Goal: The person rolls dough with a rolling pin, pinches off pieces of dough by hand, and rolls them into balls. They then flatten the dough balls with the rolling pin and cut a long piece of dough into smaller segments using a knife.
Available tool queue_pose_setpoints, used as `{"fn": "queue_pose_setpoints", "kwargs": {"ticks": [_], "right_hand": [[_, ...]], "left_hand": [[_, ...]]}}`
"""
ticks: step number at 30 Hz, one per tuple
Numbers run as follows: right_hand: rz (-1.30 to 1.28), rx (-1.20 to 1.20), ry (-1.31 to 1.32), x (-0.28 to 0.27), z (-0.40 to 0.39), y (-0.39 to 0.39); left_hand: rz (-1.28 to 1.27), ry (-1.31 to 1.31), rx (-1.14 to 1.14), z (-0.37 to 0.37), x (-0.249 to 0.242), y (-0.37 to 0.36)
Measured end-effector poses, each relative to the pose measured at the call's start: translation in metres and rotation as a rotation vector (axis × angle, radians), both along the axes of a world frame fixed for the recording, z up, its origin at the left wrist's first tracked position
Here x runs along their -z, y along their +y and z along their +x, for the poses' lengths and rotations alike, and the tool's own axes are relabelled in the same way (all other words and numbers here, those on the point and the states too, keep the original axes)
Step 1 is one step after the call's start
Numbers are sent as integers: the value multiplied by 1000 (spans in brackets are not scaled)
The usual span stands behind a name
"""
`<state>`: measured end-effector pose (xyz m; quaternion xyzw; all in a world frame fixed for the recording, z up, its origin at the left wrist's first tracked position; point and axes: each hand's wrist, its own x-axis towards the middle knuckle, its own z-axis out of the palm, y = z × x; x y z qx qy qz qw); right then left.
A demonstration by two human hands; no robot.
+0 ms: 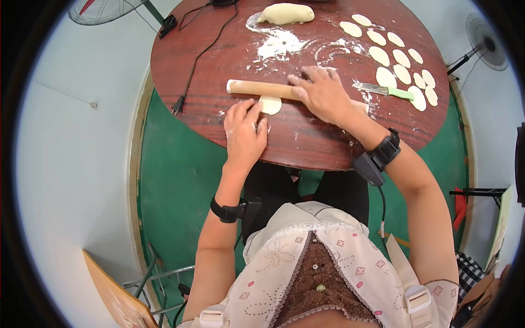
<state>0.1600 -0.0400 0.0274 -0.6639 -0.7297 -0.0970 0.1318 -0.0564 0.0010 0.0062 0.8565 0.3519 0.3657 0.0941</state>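
Observation:
A wooden rolling pin [257, 88] lies across the red-brown round table [208, 117], over the upper edge of a small dough disc [270, 105]. My right hand [321, 94] rests on the pin right of the disc, palm down with fingers spread. At the disc's left edge, my left hand [245, 128] touches the dough with its fingertips, thumb apart from them. Flour [279, 45] is scattered on the table beyond the pin. A large dough roll [287, 13] lies at the far side.
Several flat dough rounds [379, 56] lie at the right, beside a green-handled knife [401, 93]. A black cable with a plug [178, 105] runs along the left of the table. Fans [488, 44] stand beyond both sides. A metal-framed stool [158, 279] is at lower left.

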Motion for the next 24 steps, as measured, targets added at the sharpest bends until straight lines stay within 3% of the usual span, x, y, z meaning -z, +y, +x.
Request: {"fn": "queue_pose_setpoints", "kwargs": {"ticks": [5, 6, 13, 16, 19, 20, 24], "right_hand": [[3, -62, 46, 8, -24, -35], [123, -83, -1, 10, -24, -35], [32, -90, 60, 5, 7, -7], [91, -37, 143, 2, 18, -9], [86, -55, 161, -7, 27, -20], [80, -67, 155, -11, 26, -27], [-23, -67, 163, -18, 21, -47]], "left_hand": [[32, 98, 20, 1, 1, -8], [27, 96, 17, 1, 0, -9], [19, 120, 69, 8, -2, -6], [-14, 182, 391, 8, -8, 11], [110, 210, 492, 9, -9, 40], [217, 204, 456, 11, -13, 43], [192, 52, 212, 13, -21, 12]]}}
